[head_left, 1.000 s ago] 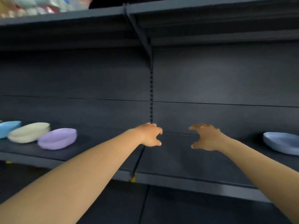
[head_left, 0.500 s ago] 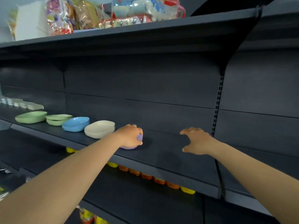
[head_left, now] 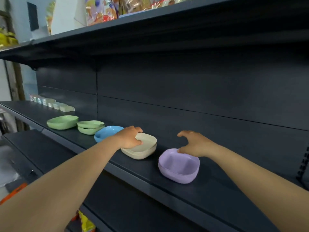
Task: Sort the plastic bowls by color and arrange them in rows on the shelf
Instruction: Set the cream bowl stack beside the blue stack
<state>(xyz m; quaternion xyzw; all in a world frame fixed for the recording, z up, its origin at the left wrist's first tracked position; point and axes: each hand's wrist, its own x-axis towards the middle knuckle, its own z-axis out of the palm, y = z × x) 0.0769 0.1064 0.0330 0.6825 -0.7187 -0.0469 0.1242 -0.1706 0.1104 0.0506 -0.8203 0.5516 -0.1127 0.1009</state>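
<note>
- Dark shelf holds a row of plastic bowls running L to R, far to near; all sit upright, open side up
- Far L: single green bowl; just beside it a green stack of two, nested
- Next: blue bowl, its R edge partly hidden behind the L wrist
- Cream stack, at least two nested; top bowl sits tilted, L side raised off the one below
- L hand grips that top cream bowl at its L rim; fingers curl over the far edge, thumb on the near edge; grip narrow, closed on the rim
- Purple bowl stands nearest, R of the cream stack w/ a gap between; looks like two nested, can't be sure
- R hand is over the purple bowl's back rim; thumb tip touches or nearly touches the rim, other fingers spread wide and arched, holding nothing
- Far L end of shelf: row of small pale stacked containers, blurred
- Upper shelf carries packaged goods; details too blurred to tell
</note>
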